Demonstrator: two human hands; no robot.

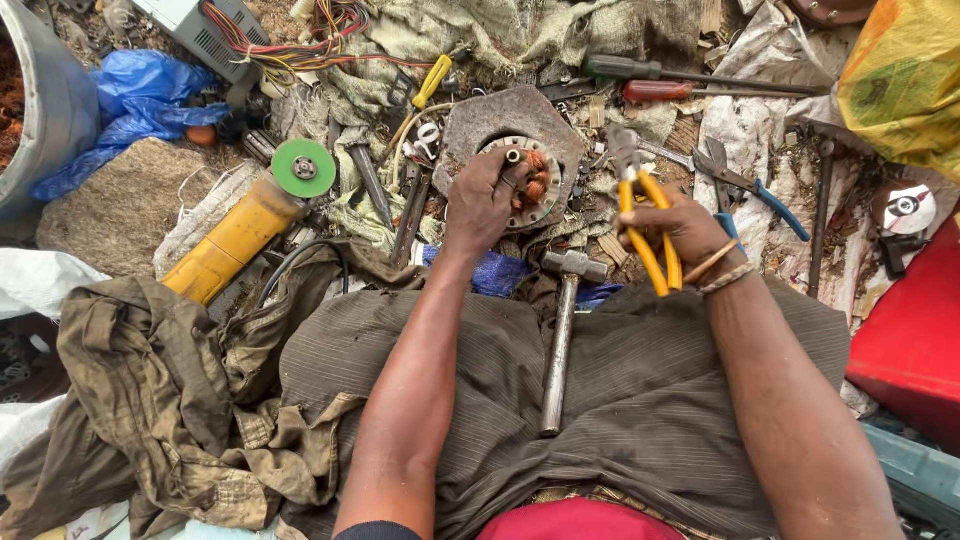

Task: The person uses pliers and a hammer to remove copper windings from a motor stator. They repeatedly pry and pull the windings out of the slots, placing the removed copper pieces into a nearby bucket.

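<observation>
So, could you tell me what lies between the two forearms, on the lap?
In the head view, a hammer lies there on the grey striped cloth, head pointing away, between the left hand on the motor stator and the right hand holding yellow-handled pliers.

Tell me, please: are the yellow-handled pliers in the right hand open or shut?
Open. The two yellow handles of the pliers spread apart below the right hand, and the grey jaws look slightly parted at the tip.

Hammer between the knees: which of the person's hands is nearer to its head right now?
Right, narrowly. The right hand, gripping yellow-handled pliers, sits just right of the hammer head. The left hand is up and left of it, on the motor stator.
</observation>
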